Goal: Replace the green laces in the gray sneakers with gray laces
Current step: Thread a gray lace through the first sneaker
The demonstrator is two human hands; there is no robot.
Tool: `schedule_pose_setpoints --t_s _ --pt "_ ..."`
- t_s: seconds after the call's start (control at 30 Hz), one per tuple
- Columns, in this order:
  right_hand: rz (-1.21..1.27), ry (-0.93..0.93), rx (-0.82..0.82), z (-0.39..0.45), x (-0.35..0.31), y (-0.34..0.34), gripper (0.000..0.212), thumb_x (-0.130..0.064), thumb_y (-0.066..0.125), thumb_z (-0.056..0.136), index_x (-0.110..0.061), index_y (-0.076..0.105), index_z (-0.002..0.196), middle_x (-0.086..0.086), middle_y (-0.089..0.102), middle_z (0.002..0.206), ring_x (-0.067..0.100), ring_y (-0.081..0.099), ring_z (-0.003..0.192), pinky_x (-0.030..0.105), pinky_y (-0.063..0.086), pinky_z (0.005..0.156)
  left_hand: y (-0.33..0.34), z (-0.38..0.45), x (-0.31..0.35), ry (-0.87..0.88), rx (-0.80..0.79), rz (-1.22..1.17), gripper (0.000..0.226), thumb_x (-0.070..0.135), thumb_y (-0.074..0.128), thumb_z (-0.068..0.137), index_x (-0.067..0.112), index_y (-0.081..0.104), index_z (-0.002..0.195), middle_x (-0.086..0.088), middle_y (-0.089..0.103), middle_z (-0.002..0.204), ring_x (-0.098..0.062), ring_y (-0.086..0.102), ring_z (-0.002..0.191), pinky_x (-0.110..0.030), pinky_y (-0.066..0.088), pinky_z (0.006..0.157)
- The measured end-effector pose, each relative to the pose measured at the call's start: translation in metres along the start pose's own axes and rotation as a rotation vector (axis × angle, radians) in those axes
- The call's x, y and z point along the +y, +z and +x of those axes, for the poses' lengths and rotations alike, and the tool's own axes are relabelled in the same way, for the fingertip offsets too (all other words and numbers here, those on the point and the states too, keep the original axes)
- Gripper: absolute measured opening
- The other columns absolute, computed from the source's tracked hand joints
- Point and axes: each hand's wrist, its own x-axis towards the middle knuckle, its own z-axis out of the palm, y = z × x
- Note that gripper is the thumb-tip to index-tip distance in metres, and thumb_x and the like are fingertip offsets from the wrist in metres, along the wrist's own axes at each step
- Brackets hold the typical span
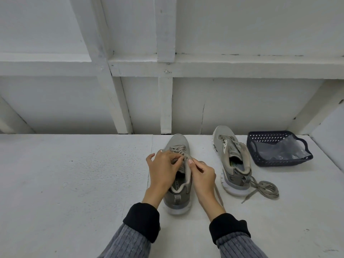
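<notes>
A gray sneaker (179,199) stands toe-away in front of me, threaded with a gray lace (177,148). My left hand (162,171) pinches that lace over the tongue. My right hand (202,175) pinches the lace's other strand, whose loose end (218,194) trails down past my wrist. A second gray sneaker (231,161) stands to the right with its eyelets bare. A loose gray lace (265,189) lies coiled by its heel. No green lace shows.
A dark blue plastic basket (260,146) holding a crumpled clear plastic bag (286,149) stands at the right, next to the second sneaker. The white surface (74,183) ends at a white panelled wall behind the shoes.
</notes>
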Motion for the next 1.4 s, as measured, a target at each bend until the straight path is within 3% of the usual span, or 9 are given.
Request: schedule_pose_setpoints --t_s 0.17,0.3,0.5,0.6,0.7,0.9,1.03,1.3,1.4 --pt "0.011 0.049 -0.043 0.004 0.007 -0.003 0.020 -0.026 0.067 0.089 -0.022 0.074 0.108 -0.004 0.073 0.092 0.008 0.067 0.089 0.025 0.053 0.082 -0.001 0.002 -0.002 0.079 -0.097 0.049 0.020 0.046 0.055 0.095 0.040 0.074 0.100 0.017 0.067 0.095 -0.008 0.049 0.105 -0.042 0.016 0.107" --pt "0.120 0.153 -0.090 0.014 0.005 -0.007 0.017 -0.027 0.061 0.094 -0.021 0.076 0.095 0.005 0.074 0.089 0.026 0.069 0.091 0.040 0.056 0.082 0.004 0.005 0.000 0.081 -0.094 0.049 0.019 0.045 0.056 0.095 0.040 0.074 0.100 0.019 0.065 0.091 -0.009 0.048 0.104 -0.042 0.018 0.107" --pt "0.059 0.146 -0.108 0.028 -0.009 -0.013 0.014 -0.010 0.061 0.093 -0.014 0.068 0.082 0.006 0.069 0.080 0.020 0.062 0.080 0.038 0.054 0.078 0.006 0.000 -0.010 0.043 -0.082 -0.092 0.010 0.042 0.062 0.093 0.043 0.070 0.097 0.029 0.062 0.096 0.000 0.041 0.105 -0.036 0.013 0.104" --pt "0.237 0.084 0.020 0.033 -0.034 -0.024 0.012 -0.008 0.052 0.098 -0.004 0.061 0.091 0.005 0.069 0.089 0.019 0.066 0.087 0.026 0.055 0.078 0.006 -0.006 -0.017 -0.019 -0.015 -0.200 0.016 0.033 0.066 0.092 0.047 0.067 0.099 0.028 0.062 0.103 -0.003 0.044 0.108 -0.030 0.015 0.098" --pt "0.401 0.005 0.023 0.038 -0.063 -0.041 0.013 -0.009 0.045 0.101 -0.002 0.055 0.095 0.010 0.068 0.090 0.018 0.069 0.081 0.028 0.058 0.078 0.007 -0.011 -0.023 -0.045 0.057 -0.249 0.025 0.028 0.071 0.088 0.048 0.065 0.102 0.024 0.062 0.109 -0.005 0.046 0.110 -0.039 0.027 0.100" --pt "-0.158 -0.069 -0.138 0.033 -0.043 -0.041 0.011 -0.022 0.046 0.100 -0.019 0.057 0.100 -0.005 0.046 0.067 0.000 0.040 0.053 0.022 0.040 0.060 0.010 -0.020 -0.020 -0.212 0.150 -0.405 0.029 0.033 0.077 0.082 0.045 0.055 0.095 0.023 0.053 0.105 -0.009 0.047 0.101 -0.031 0.038 0.088" --pt "-0.405 -0.175 -0.290 0.019 -0.023 -0.034 0.012 -0.015 0.059 0.094 -0.015 0.069 0.099 -0.014 0.047 0.070 0.000 0.043 0.064 0.008 0.034 0.062 0.009 -0.022 -0.017 -0.320 0.147 -0.542 0.023 0.031 0.078 0.082 0.032 0.056 0.085 0.013 0.061 0.092 -0.013 0.058 0.084 -0.016 0.045 0.066" --pt "-0.541 0.083 -0.035 0.010 0.028 -0.050 0.019 -0.008 0.060 0.091 -0.012 0.060 0.072 -0.005 0.048 0.061 0.012 0.046 0.058 0.014 0.033 0.047 0.015 -0.022 -0.022 -0.342 0.120 -0.610 0.014 0.032 0.076 0.085 0.027 0.073 0.098 0.011 0.071 0.097 -0.004 0.065 0.084 -0.013 0.051 0.067" --pt "-0.576 0.059 -0.021 0.006 0.034 -0.046 0.010 -0.009 0.061 0.089 -0.014 0.068 0.084 0.004 0.061 0.084 0.020 0.056 0.080 0.019 0.039 0.065 0.016 -0.021 -0.024 -0.330 0.107 -0.604 0.022 0.031 0.074 0.087 0.024 0.075 0.108 0.011 0.069 0.102 -0.002 0.064 0.089 -0.007 0.049 0.070"
